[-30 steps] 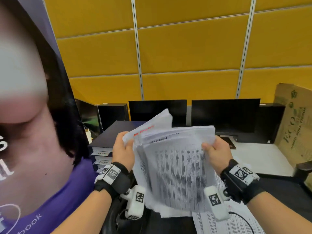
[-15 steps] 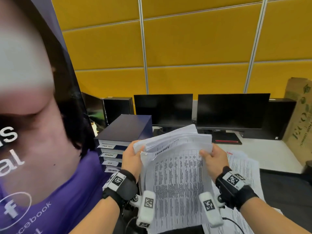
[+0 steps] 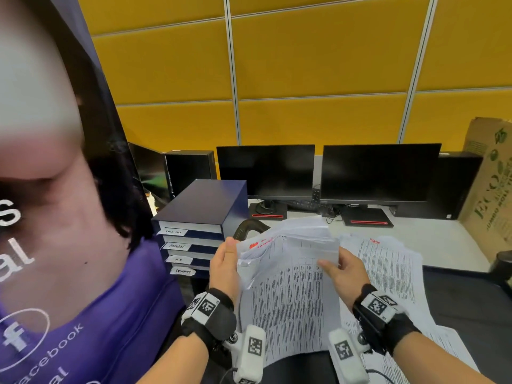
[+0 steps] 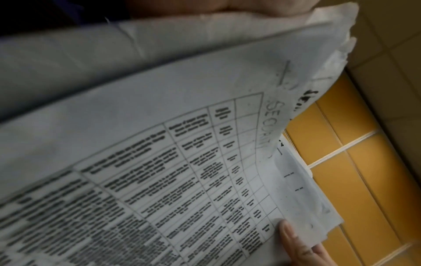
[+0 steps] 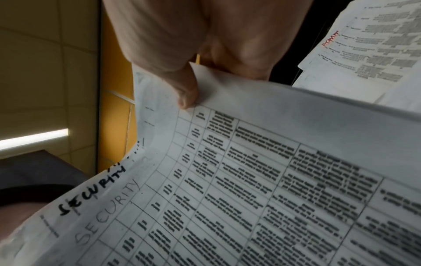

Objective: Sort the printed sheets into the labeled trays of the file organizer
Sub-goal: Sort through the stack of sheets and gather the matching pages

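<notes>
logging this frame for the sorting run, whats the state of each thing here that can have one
stack of white printed sheets: held up off the desk, front sheet marked SECURITY
left hand: grips the stack's left edge
right hand: pinches the front sheet's right edge
dark blue file organizer: four labeled trays pushed in
loose printed sheets marked ADMIN: lying flat on the desk
two black monitors: screens dark
</notes>
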